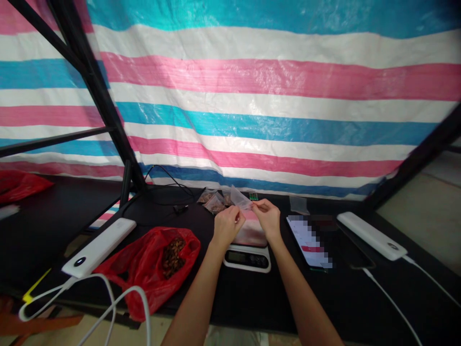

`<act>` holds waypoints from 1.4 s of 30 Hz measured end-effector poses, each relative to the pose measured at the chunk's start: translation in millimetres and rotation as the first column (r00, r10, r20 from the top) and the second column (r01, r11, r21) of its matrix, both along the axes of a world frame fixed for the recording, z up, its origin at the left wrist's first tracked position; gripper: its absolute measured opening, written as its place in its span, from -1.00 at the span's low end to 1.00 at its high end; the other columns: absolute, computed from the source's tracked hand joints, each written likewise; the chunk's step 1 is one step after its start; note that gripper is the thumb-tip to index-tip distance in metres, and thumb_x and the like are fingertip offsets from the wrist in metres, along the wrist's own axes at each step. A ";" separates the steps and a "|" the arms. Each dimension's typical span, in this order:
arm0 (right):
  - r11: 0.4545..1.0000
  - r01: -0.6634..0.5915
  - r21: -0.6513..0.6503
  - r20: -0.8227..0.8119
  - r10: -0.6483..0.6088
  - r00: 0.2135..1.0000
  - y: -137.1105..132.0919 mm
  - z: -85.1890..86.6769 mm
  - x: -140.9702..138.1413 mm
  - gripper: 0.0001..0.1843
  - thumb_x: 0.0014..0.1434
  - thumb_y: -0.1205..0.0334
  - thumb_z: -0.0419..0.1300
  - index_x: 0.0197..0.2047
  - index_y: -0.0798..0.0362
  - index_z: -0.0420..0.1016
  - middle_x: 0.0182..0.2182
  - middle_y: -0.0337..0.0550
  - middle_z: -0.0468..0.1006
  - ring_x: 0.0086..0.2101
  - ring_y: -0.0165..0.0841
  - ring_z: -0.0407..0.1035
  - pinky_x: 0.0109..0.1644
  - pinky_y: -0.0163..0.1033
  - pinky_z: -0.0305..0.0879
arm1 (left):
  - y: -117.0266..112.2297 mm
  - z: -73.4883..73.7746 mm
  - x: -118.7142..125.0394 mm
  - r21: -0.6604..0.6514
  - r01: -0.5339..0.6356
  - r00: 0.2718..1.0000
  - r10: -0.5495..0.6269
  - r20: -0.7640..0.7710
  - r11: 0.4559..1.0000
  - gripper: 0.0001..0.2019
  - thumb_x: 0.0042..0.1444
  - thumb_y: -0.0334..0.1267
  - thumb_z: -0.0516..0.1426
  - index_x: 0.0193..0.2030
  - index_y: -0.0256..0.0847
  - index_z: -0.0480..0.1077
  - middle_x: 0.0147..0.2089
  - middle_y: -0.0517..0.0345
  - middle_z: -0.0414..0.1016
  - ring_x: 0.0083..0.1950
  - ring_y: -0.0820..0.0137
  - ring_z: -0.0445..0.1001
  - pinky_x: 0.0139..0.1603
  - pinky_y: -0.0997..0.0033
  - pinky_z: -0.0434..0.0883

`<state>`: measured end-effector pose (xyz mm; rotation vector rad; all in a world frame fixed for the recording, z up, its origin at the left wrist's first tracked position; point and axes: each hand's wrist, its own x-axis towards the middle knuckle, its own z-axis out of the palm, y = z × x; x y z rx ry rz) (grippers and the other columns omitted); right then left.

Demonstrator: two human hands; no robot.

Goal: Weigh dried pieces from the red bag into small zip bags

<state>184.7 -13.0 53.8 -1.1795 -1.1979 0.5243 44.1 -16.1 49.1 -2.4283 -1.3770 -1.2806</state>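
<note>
Between my two hands, above a small digital scale (248, 259), is a clear plastic bag (240, 199). My left hand (226, 224) is closed, its fingers pinching the bag's near left edge. With thumb and fingertips together, my right hand (266, 216) grips the bag's right edge. The scale's metal plate shows between my wrists, and its dark display faces me. Behind my left hand lie several small clear bags with brown bits (215, 204) in them. To the left, a red plastic bag (158, 269) lies open with brown pieces (173, 257) inside.
White power banks (99, 247) with cables lie at the left and right. A lit phone (309, 242) rests right of the scale, beside a dark phone (355, 245). Behind it lies a flat clear bag (298, 205). Batteries (253, 196) sit behind the scale. A striped tarp (270, 115) hangs behind.
</note>
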 end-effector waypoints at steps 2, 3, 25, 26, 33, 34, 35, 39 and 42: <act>0.997 -0.077 0.023 0.019 0.077 0.997 -3.6 3.2 -2.8 -0.86 -0.10 0.16 0.24 -0.49 0.04 0.42 -0.47 -0.16 0.56 -0.39 -0.26 0.48 -0.23 -0.18 0.42 | -0.5 1.1 1.1 -0.029 -0.031 0.999 0.032 0.038 0.999 -0.86 0.08 -0.31 0.00 -0.49 -0.19 0.23 -0.54 0.23 0.30 -0.48 0.49 0.30 -0.44 0.51 0.14; 0.993 -0.117 0.023 0.038 0.116 0.993 -5.8 4.5 -5.9 -0.86 -0.09 0.15 0.24 -0.48 0.04 0.43 -0.48 -0.18 0.56 -0.40 -0.27 0.48 -0.24 -0.18 0.42 | -0.6 1.6 1.3 -0.049 -0.043 0.997 0.046 0.058 0.998 -0.86 0.09 -0.28 0.01 -0.48 -0.19 0.22 -0.55 0.24 0.29 -0.49 0.49 0.29 -0.45 0.51 0.13; 0.992 -0.116 -0.045 0.105 0.120 0.987 -2.7 -1.3 -3.5 -0.85 -0.08 0.25 0.19 -0.41 -0.02 0.59 -0.44 -0.21 0.61 -0.41 -0.23 0.49 -0.23 -0.15 0.41 | -9.7 12.4 1.6 0.124 0.257 0.966 -0.258 -0.009 0.958 -0.52 -0.12 -0.46 -0.03 0.03 -0.24 0.18 0.10 -0.05 0.29 0.16 0.22 0.21 0.19 0.05 0.08; 0.990 -0.129 -0.053 0.110 0.135 0.985 -2.2 -1.3 -3.5 -0.85 -0.09 0.25 0.20 -0.41 -0.02 0.60 -0.44 -0.21 0.61 -0.41 -0.22 0.49 -0.22 -0.13 0.41 | -9.5 13.2 0.6 0.098 0.292 0.956 -0.292 -0.021 0.951 -0.50 -0.12 -0.45 -0.03 0.05 -0.23 0.16 0.11 -0.04 0.28 0.17 0.23 0.19 0.21 0.04 0.05; 0.958 -0.264 -0.112 -0.038 0.261 0.965 2.2 0.3 3.0 -0.79 -0.15 0.19 0.24 -0.39 0.06 0.59 -0.37 -0.12 0.61 -0.32 -0.18 0.49 -0.14 -0.08 0.38 | -2.6 10.6 -2.0 0.083 0.262 0.965 -0.262 -0.006 0.962 -0.43 -0.05 -0.10 0.13 0.10 -0.25 0.13 0.06 -0.04 0.33 0.11 0.22 0.25 0.20 0.11 0.10; 0.952 -0.287 -0.107 -0.064 0.281 0.957 2.2 1.3 3.9 -0.79 -0.16 0.19 0.24 -0.39 0.06 0.58 -0.37 -0.12 0.61 -0.31 -0.19 0.49 -0.13 -0.08 0.37 | -1.1 9.8 -2.2 0.087 0.239 0.971 -0.239 -0.010 0.967 -0.41 -0.06 -0.07 0.15 0.10 -0.24 0.14 0.05 -0.04 0.34 0.10 0.22 0.26 0.19 0.12 0.11; 0.945 -0.310 -0.101 -0.090 0.301 0.949 2.1 2.3 4.5 -0.78 -0.16 0.19 0.25 -0.38 0.06 0.57 -0.35 -0.11 0.61 -0.30 -0.20 0.48 -0.12 -0.09 0.37 | 0.3 9.1 -2.6 0.092 0.217 0.976 -0.217 -0.015 0.972 -0.41 -0.05 -0.04 0.15 0.10 -0.24 0.15 0.04 -0.03 0.35 0.08 0.22 0.27 0.17 0.13 0.12; 0.937 -0.338 -0.087 -0.154 0.323 0.934 2.2 3.7 4.8 -0.73 -0.17 0.20 0.27 -0.31 0.05 0.50 -0.33 -0.13 0.59 -0.30 -0.25 0.47 -0.15 -0.14 0.37 | 4.3 7.4 -5.2 0.112 0.168 0.986 -0.164 -0.042 0.979 -0.45 -0.02 0.03 0.13 0.07 -0.21 0.23 -0.02 -0.02 0.39 0.02 0.23 0.31 0.09 0.16 0.18; 0.945 -0.309 -0.108 -0.142 0.293 0.945 1.9 2.7 3.7 -0.70 -0.16 0.16 0.28 -0.29 0.04 0.42 -0.42 -0.18 0.55 -0.35 -0.28 0.46 -0.23 -0.19 0.37 | 5.6 6.4 -7.3 0.124 0.170 0.984 -0.163 -0.066 0.977 -0.42 -0.04 0.06 0.14 0.08 -0.21 0.23 -0.04 -0.03 0.41 0.01 0.23 0.32 0.05 0.19 0.21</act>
